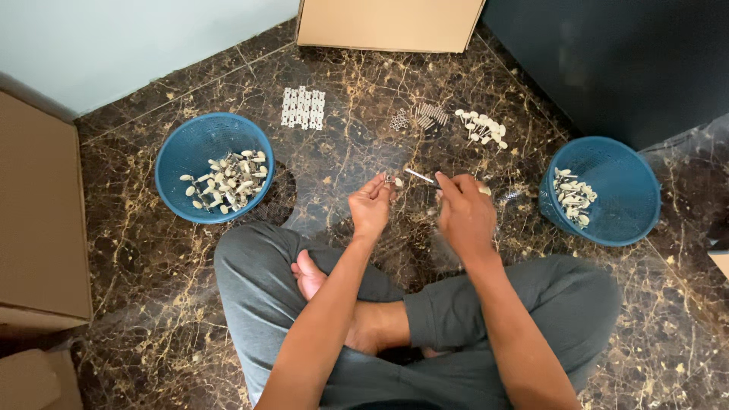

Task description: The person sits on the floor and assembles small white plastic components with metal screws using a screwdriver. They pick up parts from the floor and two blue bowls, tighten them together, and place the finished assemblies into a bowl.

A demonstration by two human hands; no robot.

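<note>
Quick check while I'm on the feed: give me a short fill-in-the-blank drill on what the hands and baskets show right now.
1. The right hand pinches a thin metal ____.
2. The left hand holds a small part between its ____.
3. The two baskets, left basket and right basket, are ____ in colour.
4. Both baskets stand on a dark ____ floor.

Missing words: rod; fingertips; blue; marble
</note>
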